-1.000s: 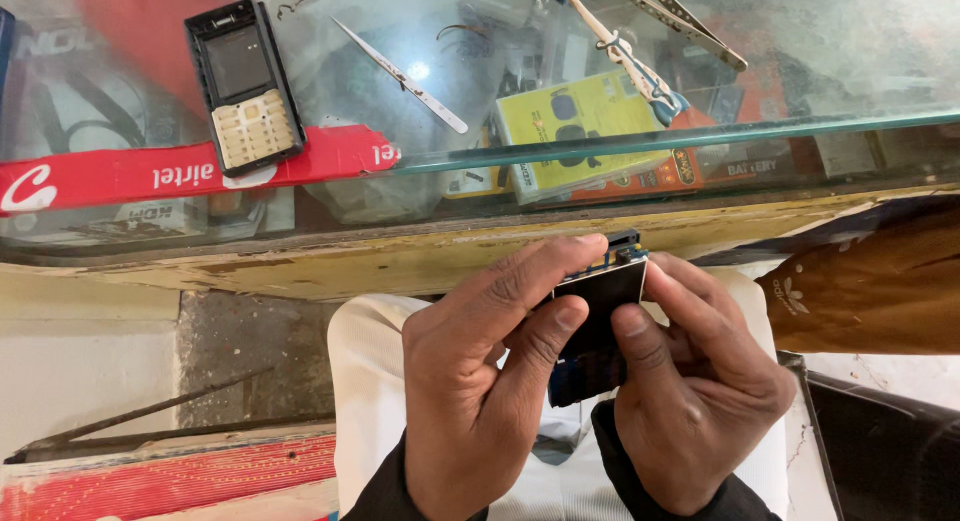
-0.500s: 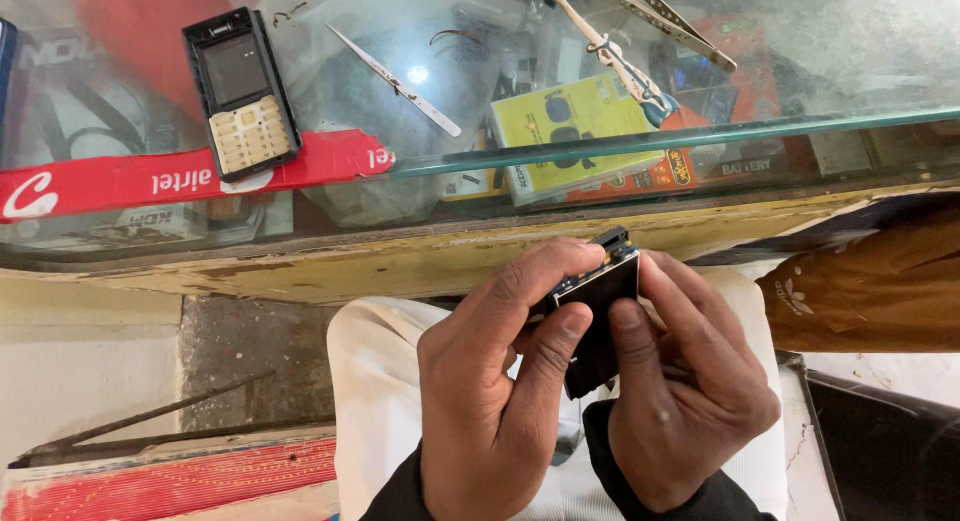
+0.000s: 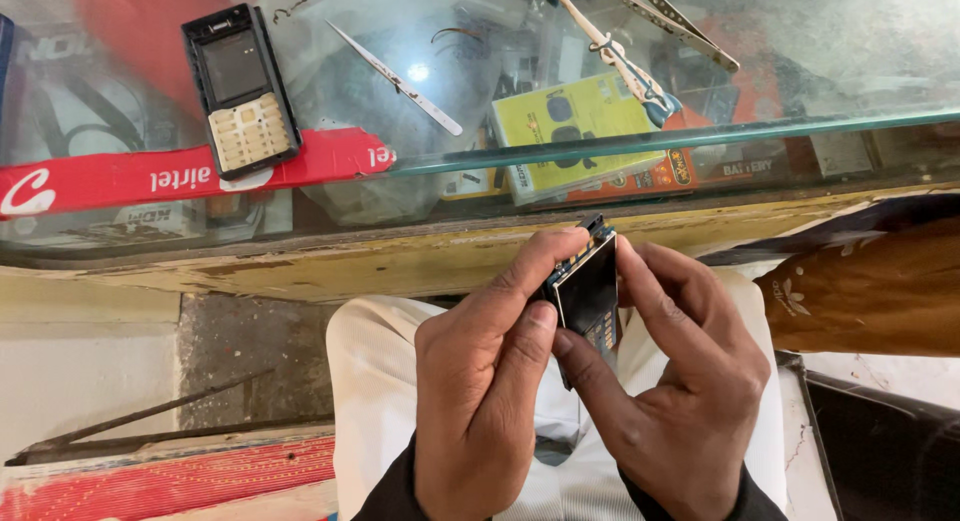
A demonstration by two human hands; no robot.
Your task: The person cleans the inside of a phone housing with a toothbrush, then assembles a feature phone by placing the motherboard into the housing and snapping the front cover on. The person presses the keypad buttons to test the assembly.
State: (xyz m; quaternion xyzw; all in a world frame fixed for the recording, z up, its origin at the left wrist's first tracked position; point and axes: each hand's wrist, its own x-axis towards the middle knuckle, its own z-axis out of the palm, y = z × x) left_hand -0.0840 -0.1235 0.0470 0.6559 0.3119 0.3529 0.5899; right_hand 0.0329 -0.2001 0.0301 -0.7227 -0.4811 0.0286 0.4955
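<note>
Under the glass counter [image 3: 800, 71], yellow and orange boxes [image 3: 580, 131] lie in the case; a phone [image 3: 242, 89] and tweezers [image 3: 400, 81] rest on top. Your left hand [image 3: 490, 381] and right hand [image 3: 680, 381] both pinch a phone board [image 3: 588, 291] upright between the fingertips, over your lap.

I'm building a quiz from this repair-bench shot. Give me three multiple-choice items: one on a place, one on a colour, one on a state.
1. Where does the keypad phone housing lie?
A. on the glass counter
B. on the person's lap
C. on the floor

2. What colour is the strip under its lower end?
A. green
B. red
C. white

3. How is the small phone board with its dark screen held?
A. lying on the counter
B. in one hand only
C. between both hands

Answers: 1 A, it rests on the glass counter at upper left. 2 B, the strip is red. 3 C, left hand and right hand both grip it.
</note>
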